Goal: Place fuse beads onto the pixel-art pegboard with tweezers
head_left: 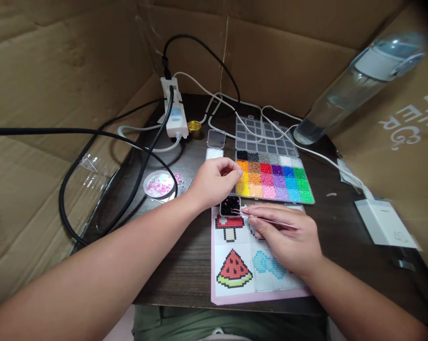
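Observation:
My right hand [288, 234] grips a pair of pinkish metal tweezers [271, 219]. The tweezer tips reach into a small clear box of black beads [229, 206], where a few pink beads also show. Just behind that box, my left hand [217, 182] is closed with thumb and forefinger together; whatever may be between them is hidden. Partly under my right hand is a clear pegboard [292, 285] with light blue beads on it. Beside it lies a pattern sheet [219, 255] showing a mushroom and a watermelon slice.
A compartment case of coloured beads [276, 177] lies open behind my hands. At left are a white dish [148, 184] with pink beads and a power strip [174, 111] with looping black cables [143, 175]. A water bottle [352, 94] and white charger [384, 222] are at right.

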A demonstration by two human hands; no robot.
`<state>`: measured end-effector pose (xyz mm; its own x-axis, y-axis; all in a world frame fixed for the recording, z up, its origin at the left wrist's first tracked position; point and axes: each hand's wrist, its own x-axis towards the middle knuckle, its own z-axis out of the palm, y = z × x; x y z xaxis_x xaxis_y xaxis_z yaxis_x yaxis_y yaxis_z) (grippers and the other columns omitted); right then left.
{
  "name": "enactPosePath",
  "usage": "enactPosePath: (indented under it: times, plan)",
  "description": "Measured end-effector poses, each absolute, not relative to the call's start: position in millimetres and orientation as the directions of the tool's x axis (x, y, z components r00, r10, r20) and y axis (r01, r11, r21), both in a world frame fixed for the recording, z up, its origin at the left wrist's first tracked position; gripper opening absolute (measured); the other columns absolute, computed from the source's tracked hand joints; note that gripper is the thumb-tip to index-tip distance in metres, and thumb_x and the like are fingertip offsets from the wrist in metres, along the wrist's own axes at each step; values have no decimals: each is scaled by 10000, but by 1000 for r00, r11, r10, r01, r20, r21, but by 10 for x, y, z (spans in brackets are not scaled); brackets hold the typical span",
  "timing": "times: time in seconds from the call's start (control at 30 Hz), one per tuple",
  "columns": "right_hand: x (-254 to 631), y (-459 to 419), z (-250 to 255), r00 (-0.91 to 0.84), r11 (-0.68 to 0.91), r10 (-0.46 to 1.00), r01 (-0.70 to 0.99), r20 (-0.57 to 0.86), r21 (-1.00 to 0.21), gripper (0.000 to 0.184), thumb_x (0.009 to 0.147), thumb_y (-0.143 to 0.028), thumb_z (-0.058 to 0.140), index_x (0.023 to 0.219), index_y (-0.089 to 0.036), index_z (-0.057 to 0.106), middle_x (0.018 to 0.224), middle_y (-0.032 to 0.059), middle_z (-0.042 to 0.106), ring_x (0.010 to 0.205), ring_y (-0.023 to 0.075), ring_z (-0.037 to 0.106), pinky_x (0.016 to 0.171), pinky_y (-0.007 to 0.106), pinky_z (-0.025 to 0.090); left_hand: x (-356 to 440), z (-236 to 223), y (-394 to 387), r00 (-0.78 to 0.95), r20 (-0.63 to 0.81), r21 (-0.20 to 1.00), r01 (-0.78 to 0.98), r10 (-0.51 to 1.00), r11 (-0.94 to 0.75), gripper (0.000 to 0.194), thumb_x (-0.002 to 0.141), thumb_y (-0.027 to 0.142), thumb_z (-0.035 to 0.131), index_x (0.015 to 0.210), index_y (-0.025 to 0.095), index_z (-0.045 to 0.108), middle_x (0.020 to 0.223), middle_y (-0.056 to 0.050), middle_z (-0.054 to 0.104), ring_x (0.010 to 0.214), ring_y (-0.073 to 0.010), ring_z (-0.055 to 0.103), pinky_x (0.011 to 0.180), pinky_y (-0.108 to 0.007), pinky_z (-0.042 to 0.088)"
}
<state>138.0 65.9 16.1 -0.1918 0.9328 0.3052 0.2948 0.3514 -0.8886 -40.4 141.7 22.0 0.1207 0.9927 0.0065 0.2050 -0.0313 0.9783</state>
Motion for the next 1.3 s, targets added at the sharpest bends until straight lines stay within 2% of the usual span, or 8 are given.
enactPosePath:
  times: [0.33,1.07,1.3]
  plan:
    - [1354,658,188,-185,279,952,214,242,-936,193,813,-120,728,913,-253,824,897,44,805,488,107,653,411,217,585,-406,211,1411,125,3,979,200,992,-28,111,823,250,628,750,169,651,671,12,622,587,-102,529,589,-253,450]
    - [1358,666,172,-178,211,968,207,176,-955,157,801,-155,749,888,-256,831,877,51,807,486,106,652,441,217,597,-404,217,1414,118,8,977,211,993,-32,109,819,252,631,746,176,658,686,7,638,579,-97,533,580,-244,457]
    - [1355,663,181,-154,170,979,224,137,-960,102,802,-212,758,866,-241,832,870,66,806,467,113,644,435,238,600,-401,217,1416,117,13,976,213,993,-38,110,815,258,633,743,178,659,689,5,646,580,-102,535,586,-249,459]
